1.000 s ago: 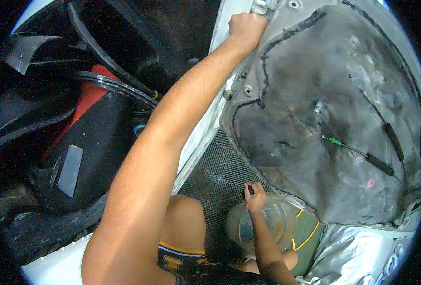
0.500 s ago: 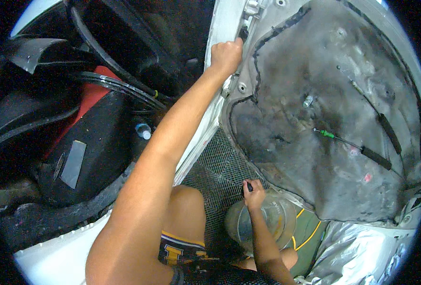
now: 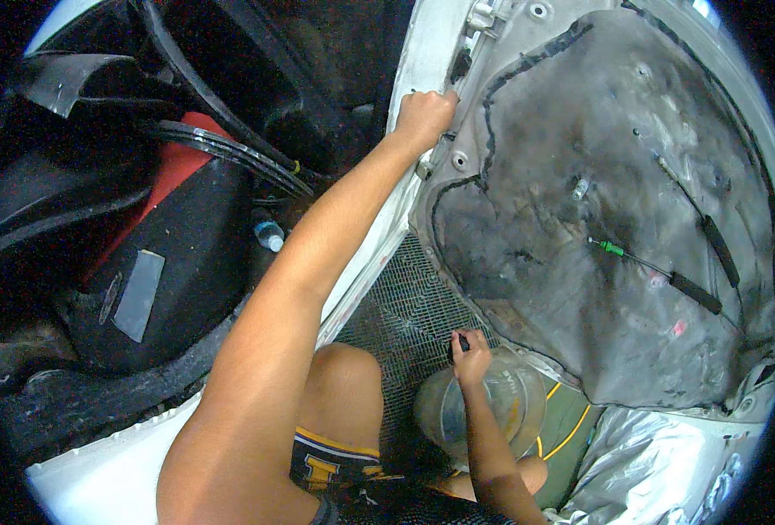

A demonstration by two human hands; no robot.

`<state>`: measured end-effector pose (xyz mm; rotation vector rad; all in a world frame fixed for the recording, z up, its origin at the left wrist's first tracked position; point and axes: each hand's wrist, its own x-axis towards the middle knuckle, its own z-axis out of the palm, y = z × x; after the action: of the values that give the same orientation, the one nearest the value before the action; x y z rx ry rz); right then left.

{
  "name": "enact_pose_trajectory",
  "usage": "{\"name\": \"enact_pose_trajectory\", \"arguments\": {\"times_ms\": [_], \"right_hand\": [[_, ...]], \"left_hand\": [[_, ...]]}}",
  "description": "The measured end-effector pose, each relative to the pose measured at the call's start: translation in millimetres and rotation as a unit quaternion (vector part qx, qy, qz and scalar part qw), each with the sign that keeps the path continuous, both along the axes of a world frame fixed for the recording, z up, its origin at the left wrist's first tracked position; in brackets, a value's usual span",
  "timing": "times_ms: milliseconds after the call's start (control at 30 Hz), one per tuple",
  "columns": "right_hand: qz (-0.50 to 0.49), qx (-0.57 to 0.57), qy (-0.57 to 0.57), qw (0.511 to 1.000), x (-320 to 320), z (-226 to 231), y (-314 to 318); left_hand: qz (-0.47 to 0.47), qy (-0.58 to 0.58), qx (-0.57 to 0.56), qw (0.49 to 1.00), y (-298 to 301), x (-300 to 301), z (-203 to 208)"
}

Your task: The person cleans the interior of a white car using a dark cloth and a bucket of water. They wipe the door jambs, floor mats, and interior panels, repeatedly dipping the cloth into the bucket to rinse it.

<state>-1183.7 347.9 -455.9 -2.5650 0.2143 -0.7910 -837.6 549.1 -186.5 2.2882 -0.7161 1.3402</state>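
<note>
My left hand (image 3: 427, 120) is closed in a fist against the white door frame (image 3: 371, 278) of a car, close to the hinge edge. What its fingers hold, if anything, is hidden. Just above it sits a black fitting (image 3: 462, 63) in the gap. Lower down, over a clear round bucket (image 3: 440, 409), my right hand (image 3: 471, 357) is closed around a small black object (image 3: 460, 346) whose kind does not show. The stripped door panel (image 3: 545, 236), grey with a black sealant line, stands to the right of both hands.
Two cables, one with a green fitting (image 3: 610, 248), hang on the door panel. Inside the car lie a water bottle (image 3: 269, 234), a grey flat piece (image 3: 140, 296) and black hoses (image 3: 230, 157). Silver sheeting (image 3: 628, 464) and a yellow cord (image 3: 571, 437) are at lower right.
My left hand has shifted slightly down along the door frame, away from the black fitting. The view has moved a little, and my right hand stays almost in place.
</note>
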Motion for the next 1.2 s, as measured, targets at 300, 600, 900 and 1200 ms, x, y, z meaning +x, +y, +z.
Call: {"name": "enact_pose_trajectory", "arguments": {"times_ms": [300,600,900,1200], "right_hand": [[0.007,0.005,-0.006,1.0,3.2,-0.3,3.3],[0.003,0.008,-0.023,1.0,5.4,0.5,-2.8],[0.017,0.006,-0.019,1.0,4.3,-2.7,-3.2],[0.015,0.027,-0.022,0.999,3.2,5.2,1.6]], "left_hand": [[0.01,-0.068,-0.062,0.996,0.6,4.0,53.1],[-0.035,-0.028,-0.084,0.995,3.9,-2.8,24.3],[0.018,-0.028,-0.052,0.998,-5.5,11.1,19.0],[-0.051,-0.049,-0.155,0.985,-0.7,-11.2,6.9]]}}
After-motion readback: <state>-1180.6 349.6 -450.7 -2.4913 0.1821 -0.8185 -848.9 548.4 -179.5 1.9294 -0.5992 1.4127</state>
